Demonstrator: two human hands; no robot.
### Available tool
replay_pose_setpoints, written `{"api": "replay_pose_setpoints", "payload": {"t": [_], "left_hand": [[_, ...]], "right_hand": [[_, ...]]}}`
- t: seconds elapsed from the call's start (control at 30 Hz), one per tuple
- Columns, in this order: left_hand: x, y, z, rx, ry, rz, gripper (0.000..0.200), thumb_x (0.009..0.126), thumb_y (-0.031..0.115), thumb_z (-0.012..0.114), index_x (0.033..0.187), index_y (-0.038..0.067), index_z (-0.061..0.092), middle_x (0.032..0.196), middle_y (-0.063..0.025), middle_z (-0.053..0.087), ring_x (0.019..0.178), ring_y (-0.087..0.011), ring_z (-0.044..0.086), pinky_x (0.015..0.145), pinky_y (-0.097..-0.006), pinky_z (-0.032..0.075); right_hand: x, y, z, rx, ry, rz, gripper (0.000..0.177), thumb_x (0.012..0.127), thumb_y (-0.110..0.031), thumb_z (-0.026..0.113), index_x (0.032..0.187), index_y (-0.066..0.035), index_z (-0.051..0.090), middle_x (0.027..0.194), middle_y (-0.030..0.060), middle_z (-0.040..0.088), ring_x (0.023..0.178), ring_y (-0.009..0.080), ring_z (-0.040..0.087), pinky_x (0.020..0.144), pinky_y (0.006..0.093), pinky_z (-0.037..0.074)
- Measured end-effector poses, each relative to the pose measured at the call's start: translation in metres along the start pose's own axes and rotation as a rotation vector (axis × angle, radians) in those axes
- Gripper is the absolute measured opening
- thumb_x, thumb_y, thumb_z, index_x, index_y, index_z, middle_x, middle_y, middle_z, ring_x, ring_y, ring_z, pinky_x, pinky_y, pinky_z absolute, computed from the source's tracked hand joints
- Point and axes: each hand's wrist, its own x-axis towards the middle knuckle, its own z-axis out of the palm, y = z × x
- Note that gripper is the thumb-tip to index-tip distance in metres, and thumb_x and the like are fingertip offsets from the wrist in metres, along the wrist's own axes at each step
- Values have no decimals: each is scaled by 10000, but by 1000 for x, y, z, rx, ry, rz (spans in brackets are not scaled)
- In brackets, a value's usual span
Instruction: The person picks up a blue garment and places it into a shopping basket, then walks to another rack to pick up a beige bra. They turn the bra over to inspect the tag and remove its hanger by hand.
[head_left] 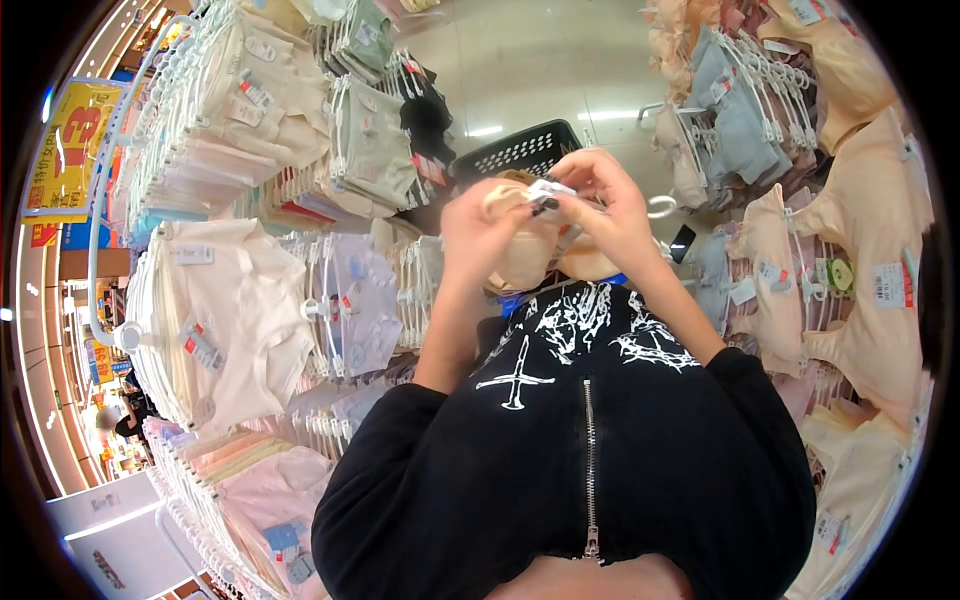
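In front of my chest hangs a beige bra [524, 258] with moulded cups, on a white plastic hanger whose ring-shaped hook [662, 207] sticks out to the right. My left hand [478, 222], partly smeared by motion, is closed on the bra's beige fabric near the hanger's end. The fingers of my right hand [603, 198] pinch the white clip end [548, 190] of the hanger, close to the left fingertips. A small dark piece shows between the hands; I cannot make out what it is. Both cups lie below the hands, partly hidden by them.
Beyond my hands a black perforated basket [525, 150] stands on the pale floor [490, 60]. Racks of underwear on white hangers [235, 310] line the left. Beige bras and camisoles [865, 270] hang on the right. A yellow price sign [78, 145] is at far left.
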Motion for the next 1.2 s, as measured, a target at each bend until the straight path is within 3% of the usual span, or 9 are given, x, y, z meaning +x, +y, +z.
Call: {"api": "replay_pose_setpoints", "payload": {"t": [0.23, 0.43, 0.57, 0.67, 0.77, 0.8, 1.03, 1.1, 1.2], "left_hand": [[8, -16, -58, -593, 331, 205, 153, 793, -49, 589, 935, -7, 552, 861, -64, 609, 759, -124, 596, 703, -265, 498], [8, -30, -85, -681, 470, 98, 163, 849, 55, 580, 995, 20, 515, 951, -74, 601, 850, -183, 605, 786, -335, 506], [7, -29, -81, -701, 575, -1, 190, 832, 27, 589, 1008, -8, 527, 939, -77, 608, 836, -171, 605, 765, -316, 499], [2, -39, -93, -554, 459, -99, 227, 831, 48, 598, 1040, -6, 526, 982, -86, 597, 860, -174, 598, 772, -299, 487], [5, -69, -97, 108, 488, 67, 258, 820, 67, 605, 1058, -1, 531, 1051, -99, 583, 937, -193, 575, 825, -296, 455], [4, -48, -82, 700, 691, 206, 302, 796, 75, 616, 1078, 1, 535, 1097, -108, 569, 997, -220, 545, 874, -310, 418], [26, 22, -3, 23, -179, 501, 247, 785, 32, 545, 1028, 7, 586, 1023, -114, 592, 979, -228, 549, 864, -314, 413], [29, 26, 7, -70, -192, 472, 229, 797, 35, 538, 1019, 3, 586, 987, -103, 595, 941, -210, 553, 830, -299, 421], [35, 29, 13, -152, -295, 461, 198, 816, 42, 530, 1001, -1, 586, 949, -89, 590, 885, -179, 551, 781, -277, 426]], "right_hand": [[6, -16, -64, -859, 445, -406, 293, 728, -107, 675, 997, -55, 571, 1060, 89, 579, 1008, 250, 529, 896, 327, 384], [-14, 55, -82, 88, 116, 225, 294, 880, -178, 578, 1119, -13, 535, 1026, 20, 583, 958, 103, 518, 854, 240, 395], [-19, 56, -70, 64, 169, 131, 252, 930, -188, 506, 1101, -5, 537, 988, -3, 574, 908, 53, 505, 804, 195, 399], [-15, 30, -63, 129, 273, 90, 202, 936, -174, 490, 1044, -18, 560, 961, -22, 565, 866, 35, 488, 760, 185, 398], [-16, 15, -68, 105, 180, 4, 180, 933, -173, 495, 1016, -29, 564, 945, -44, 554, 831, 24, 465, 728, 185, 391], [-15, 11, -63, 151, 127, -48, 138, 906, -133, 517, 972, -23, 568, 883, -33, 554, 779, 56, 466, 702, 210, 388], [9, -35, -29, -359, -285, -301, 151, 884, -124, 510, 959, -4, 563, 815, 36, 521, 776, 132, 472, 695, 244, 378], [7, -46, -24, -287, -248, -179, 126, 854, -124, 535, 916, -22, 577, 763, 80, 524, 736, 232, 492, 681, 302, 393], [4, -51, -33, -272, -285, -97, 130, 876, -132, 520, 921, -22, 572, 740, 71, 516, 700, 176, 486, 646, 273, 387]]}}
